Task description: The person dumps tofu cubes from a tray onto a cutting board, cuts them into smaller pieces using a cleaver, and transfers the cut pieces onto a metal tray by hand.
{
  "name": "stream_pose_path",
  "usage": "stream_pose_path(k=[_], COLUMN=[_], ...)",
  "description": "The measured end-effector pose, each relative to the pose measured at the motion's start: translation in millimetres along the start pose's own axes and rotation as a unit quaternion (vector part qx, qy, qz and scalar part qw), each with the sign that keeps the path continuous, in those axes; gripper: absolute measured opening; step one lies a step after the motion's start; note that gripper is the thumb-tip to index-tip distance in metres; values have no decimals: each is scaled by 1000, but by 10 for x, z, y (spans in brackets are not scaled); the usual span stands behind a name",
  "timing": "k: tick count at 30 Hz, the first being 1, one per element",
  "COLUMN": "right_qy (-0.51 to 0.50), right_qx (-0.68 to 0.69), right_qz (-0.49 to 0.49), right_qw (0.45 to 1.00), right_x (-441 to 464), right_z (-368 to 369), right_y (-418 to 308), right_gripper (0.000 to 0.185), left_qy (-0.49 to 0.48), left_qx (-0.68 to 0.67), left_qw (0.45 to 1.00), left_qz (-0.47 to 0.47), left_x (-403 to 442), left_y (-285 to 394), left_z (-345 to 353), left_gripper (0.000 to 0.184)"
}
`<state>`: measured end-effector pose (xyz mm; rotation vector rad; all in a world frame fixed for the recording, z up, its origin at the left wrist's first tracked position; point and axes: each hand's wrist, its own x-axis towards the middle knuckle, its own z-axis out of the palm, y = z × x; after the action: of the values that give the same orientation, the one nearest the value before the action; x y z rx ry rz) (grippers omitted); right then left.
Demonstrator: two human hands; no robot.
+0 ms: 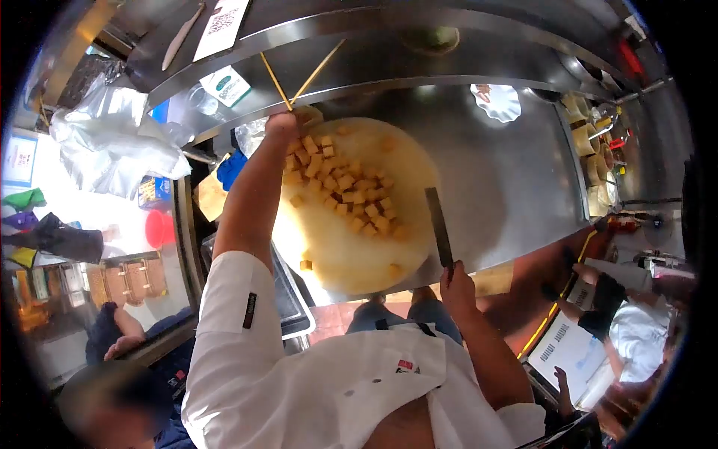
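Note:
My right hand (458,283) is closed round the handle of a knife (440,228) with a long, straight, square-ended blade. The blade points away from me, at the right edge of a large round pale cutting board (336,254). Many yellow cubes that look like tofu (348,183) are heaped on the board's upper middle, with a few loose ones apart. At the board's far left edge is my left hand (283,126), seemingly closed on two thin yellow sticks (318,71) that spread in a V. Its fingers are mostly hidden.
Beyond the board runs a steel shelf (493,56) with a knife (182,36). A white scalloped dish (496,102) stands on the steel counter (508,187). Containers (587,146) line the right. Plastic bags (108,142) lie left. Other people are at lower left and right.

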<state>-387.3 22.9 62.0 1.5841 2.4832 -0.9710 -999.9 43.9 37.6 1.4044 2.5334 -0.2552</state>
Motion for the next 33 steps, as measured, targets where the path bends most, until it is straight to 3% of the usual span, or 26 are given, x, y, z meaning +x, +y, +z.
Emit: stream_pose_path(k=[3,7,11,14,15,16,17,18,20,21,23,24,26,28,30,31,33], right_qy=[7,8,0,-3,2,8,8,22,35,32,31,34,39,-3,-2,-4,-4], right_qx=[11,-1,-4,-19,-5,9,10,1,-9,-7,-4,6,17,39,47,54,47], right_qz=[-13,-7,-7,-25,-27,-28,-31,-41,-52,-56,-65,-52,-39,-16,-17,-16,-6], right_qw=[1000,1000,1000,1000,1000,1000,999,999,998,998,997,998,998,999,999,998,999], right_x=[-20,-12,-31,-3,-4,-7,3,16,15,21,39,58,58,55,95,109,101], right_z=[24,49,-9,7,-20,-33,-10,31,71,73,64,63,7,-170,-128,-113,-150], right_y=[39,49,5,29,3,-9,25,91,150,150,179,209,155,1,88,121,63], right_gripper=[25,25,25,25,26,26,26,26,26,27,27,25,24,25,25,25,25], left_qy=[4,44,-4,141,197,244,201,178,46,48,-6,0,-19,-7,-50,-38,-59], left_qx=[-144,-163,-178,-268,-457,-621,-622,-651,-665,-665,-537,-535,-403,-377,-512,-495,-501], left_qw=[971,969,962,919,854,744,755,737,745,745,836,837,910,915,856,863,861], left_qz=[-189,-183,-207,-250,-151,-41,-49,14,27,26,116,116,90,144,51,95,71], left_x=[-2,-78,-338,-228,-287,-506,-785,-1038,-1521,-1621,-1720,-1744,-1798,-1582,-1339,-916,-719], left_y=[79,126,268,-77,-157,-91,-75,-52,62,46,-18,14,164,82,82,-222,-238], left_z=[-54,-71,-337,190,409,323,229,195,-6,68,207,103,-149,-152,-212,275,159], left_gripper=[84,90,79,55,42,29,14,16,24,24,25,25,23,22,16,13,18])
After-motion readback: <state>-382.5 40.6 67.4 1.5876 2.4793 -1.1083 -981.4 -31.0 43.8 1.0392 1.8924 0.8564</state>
